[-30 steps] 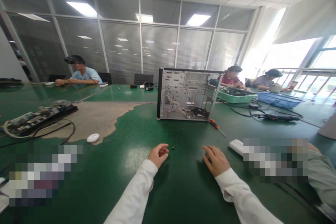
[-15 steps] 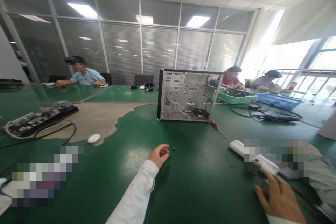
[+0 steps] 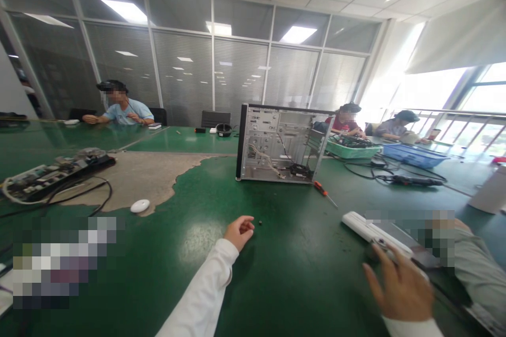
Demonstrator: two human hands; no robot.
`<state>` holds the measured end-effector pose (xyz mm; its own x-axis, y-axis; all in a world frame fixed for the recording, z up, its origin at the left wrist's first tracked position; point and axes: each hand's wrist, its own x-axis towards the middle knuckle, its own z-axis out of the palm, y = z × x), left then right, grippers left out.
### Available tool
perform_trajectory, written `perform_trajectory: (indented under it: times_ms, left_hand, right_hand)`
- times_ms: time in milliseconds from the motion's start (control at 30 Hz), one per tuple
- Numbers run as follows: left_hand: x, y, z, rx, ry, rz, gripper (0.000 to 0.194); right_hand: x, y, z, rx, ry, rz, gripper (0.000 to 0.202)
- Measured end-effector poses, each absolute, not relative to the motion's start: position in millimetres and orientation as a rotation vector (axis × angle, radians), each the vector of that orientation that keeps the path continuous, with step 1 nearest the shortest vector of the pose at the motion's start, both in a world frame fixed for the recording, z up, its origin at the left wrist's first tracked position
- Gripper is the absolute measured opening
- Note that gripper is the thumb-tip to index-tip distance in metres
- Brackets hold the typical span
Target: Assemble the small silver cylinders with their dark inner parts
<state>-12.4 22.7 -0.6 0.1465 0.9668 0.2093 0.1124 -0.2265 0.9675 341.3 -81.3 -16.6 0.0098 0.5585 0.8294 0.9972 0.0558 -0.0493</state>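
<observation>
My left hand [image 3: 240,233] rests over the green table, its fingers loosely curled, with a gap between thumb and fingers and nothing visible in them. Just to the right of its fingertips lies a tiny dark part [image 3: 260,222], too small to identify. My right hand [image 3: 407,285] is open, fingers spread and reaching forward over the near end of a long white object [image 3: 356,221]. A dark round thing [image 3: 373,254] sits by its fingertips; whether they touch it I cannot tell. Beyond my hands stands an open computer case [image 3: 280,142] with loose wires and a fan inside.
An orange-handled screwdriver [image 3: 321,188] lies beside the case. A white disc [image 3: 140,206] and a circuit-board assembly [image 3: 59,176] lie left. Green basket [image 3: 351,152], blue basket [image 3: 415,157] and cables stand back right. A grey sleeve [image 3: 470,268] reaches in at right; other people sit across the table.
My right hand has moved left and slightly up along the white object. The left hand stays by the tiny part, almost unmoved. The person at far left has raised a hand.
</observation>
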Motion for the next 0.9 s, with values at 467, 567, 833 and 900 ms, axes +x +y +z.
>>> perform_trajectory:
  times_ms: [467, 567, 833, 900]
  left_hand:
    - [-15.3, 26.2, -5.1, 1.593, 1.231, 1.250, 0.032]
    - [-17.8, 30.6, -10.6, 1.590, 1.262, 1.318, 0.032]
    - [-19.5, 36.3, -15.4, 1.567, 1.306, 1.376, 0.030]
    - [-18.9, 35.0, -12.8, 1.540, 1.316, 1.371, 0.030]
  right_hand:
    - [130.2, 9.1, -0.2, -1.365, -2.455, 0.018, 0.056]
    - [122.6, 19.4, -5.7, -1.260, -2.451, 0.031, 0.050]
    - [133.3, 20.1, -12.8, -1.014, -2.384, -0.071, 0.031]
    - [139.5, 16.0, -11.1, -0.995, -2.401, -0.140, 0.029]
